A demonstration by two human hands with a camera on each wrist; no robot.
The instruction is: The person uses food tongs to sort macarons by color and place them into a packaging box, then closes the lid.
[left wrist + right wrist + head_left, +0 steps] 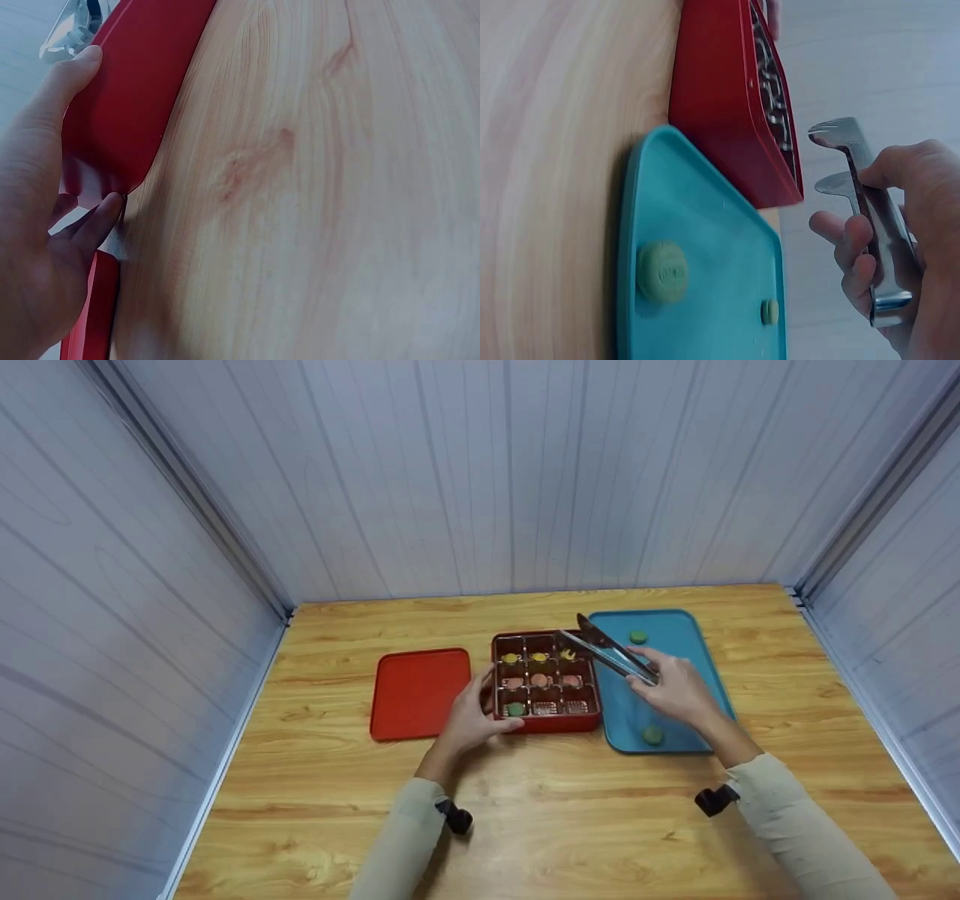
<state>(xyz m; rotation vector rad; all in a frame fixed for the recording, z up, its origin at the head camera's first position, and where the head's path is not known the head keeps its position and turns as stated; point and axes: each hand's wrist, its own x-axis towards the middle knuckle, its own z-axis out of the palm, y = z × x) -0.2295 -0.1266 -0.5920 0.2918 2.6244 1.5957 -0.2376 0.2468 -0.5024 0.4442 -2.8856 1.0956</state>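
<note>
My left hand (474, 712) grips the near left corner of a red box (559, 725), thumb on its front wall and fingers along its left side. Clear dividers split the box into compartments: yellow pieces (539, 657) in the far row, pinkish round ones (539, 680) in the middle row, a green one (516, 709) at near left. The other two near compartments hold no piece. In my right hand (679, 690) are metal tongs (881, 225), raised over the box's right side. Their tips stand apart with nothing between them in the right wrist view.
Right of the box lies a blue tray (626, 720) with a green round cake (662, 271) at its near side and another green one (637, 637) at the far side. A flat red lid or tray (420, 694) lies left. Pale panels (465, 472) wall the wooden table (570, 825).
</note>
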